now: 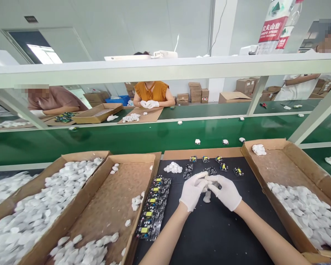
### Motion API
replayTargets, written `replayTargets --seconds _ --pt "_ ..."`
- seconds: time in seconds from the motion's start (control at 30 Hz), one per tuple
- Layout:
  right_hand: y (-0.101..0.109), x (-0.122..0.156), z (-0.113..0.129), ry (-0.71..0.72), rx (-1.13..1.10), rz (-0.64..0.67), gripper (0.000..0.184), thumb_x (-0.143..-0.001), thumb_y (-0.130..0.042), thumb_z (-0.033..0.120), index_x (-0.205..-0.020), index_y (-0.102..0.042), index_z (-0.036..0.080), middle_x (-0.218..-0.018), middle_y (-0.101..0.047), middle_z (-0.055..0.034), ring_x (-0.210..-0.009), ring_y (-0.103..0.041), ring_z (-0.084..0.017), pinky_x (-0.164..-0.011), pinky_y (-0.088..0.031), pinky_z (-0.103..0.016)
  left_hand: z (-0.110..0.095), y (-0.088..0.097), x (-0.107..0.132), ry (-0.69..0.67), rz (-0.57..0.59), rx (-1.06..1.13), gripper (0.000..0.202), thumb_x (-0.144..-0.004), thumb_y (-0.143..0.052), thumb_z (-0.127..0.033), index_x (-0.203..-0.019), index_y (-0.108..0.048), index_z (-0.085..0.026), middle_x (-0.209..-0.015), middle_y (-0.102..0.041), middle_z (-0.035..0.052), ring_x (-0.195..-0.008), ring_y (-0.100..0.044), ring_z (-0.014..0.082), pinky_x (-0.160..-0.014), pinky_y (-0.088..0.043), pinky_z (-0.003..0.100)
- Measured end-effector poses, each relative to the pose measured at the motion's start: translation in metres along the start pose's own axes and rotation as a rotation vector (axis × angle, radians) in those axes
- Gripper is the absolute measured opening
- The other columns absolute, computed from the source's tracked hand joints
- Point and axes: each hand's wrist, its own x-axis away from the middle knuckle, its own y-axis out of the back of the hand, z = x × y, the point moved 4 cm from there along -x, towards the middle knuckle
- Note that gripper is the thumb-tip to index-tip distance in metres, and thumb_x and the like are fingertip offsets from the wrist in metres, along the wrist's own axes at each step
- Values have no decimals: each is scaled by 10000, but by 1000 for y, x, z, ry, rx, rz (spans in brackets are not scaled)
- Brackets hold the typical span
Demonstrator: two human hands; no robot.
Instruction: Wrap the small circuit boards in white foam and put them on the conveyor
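My left hand (192, 190), in a white glove, has its fingers pinched together against those of my right hand (226, 191), also gloved. Between the fingertips is something small; a dark bit shows beside the right fingers, but the gloves hide most of it. A small white piece (206, 197) shows just below the fingertips; whether it hangs or lies on the black mat (209, 235) I cannot tell. Past my hands are small circuit boards with yellow parts (223, 167) and a pile of white pieces (173, 168). A panel of joined boards (152, 208) lies left of my left forearm.
Cardboard trays with white pieces stand at left (99, 206) and right (278, 156). Beyond the mat runs a green conveyor (143, 134) carrying several white-topped boards. A white shelf beam (165, 68) crosses above it, with water bottles on top. Co-workers sit or stand across the line.
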Motion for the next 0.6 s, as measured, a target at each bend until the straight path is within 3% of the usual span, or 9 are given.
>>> replayTargets --seconds 0.17,0.27,0.43,0.6 --pt "-2 3 -3 -94 -230 7 173 -768 -565 302 -900 -619 205 -820 -663 -33 -693 -616 -161 -685 -501 -308 1 -2 1 36 79 55 554 -576 -801 -360 -1042 -643 -106 -856 -713 96 -763 -662 173 -706 -525 266" --pt "-4 4 -2 -108 -274 -9 104 -759 -568 296 -805 -561 203 -739 -613 -9 -640 -586 -147 -656 -488 -303 -1 -5 3 -28 47 23 558 -562 -813 -338 -1041 -633 -113 -873 -709 103 -807 -658 190 -747 -522 288" --pt "0 4 -5 -225 -642 -85 238 -708 -673 389 -756 -535 201 -778 -585 -12 -721 -582 -157 -695 -497 -312 -5 -1 5 -39 -40 -47 443 -655 -738 -366 -1008 -629 -122 -877 -695 100 -710 -664 170 -645 -519 263" --pt "15 1 -17 -364 -907 -115 306 -746 -653 415 -941 -638 180 -748 -590 -17 -666 -557 -135 -671 -483 -297 -10 19 -4 -160 -114 -579 189 -753 -607 -284 -903 -677 -192 -880 -691 46 -684 -622 143 -686 -503 285"
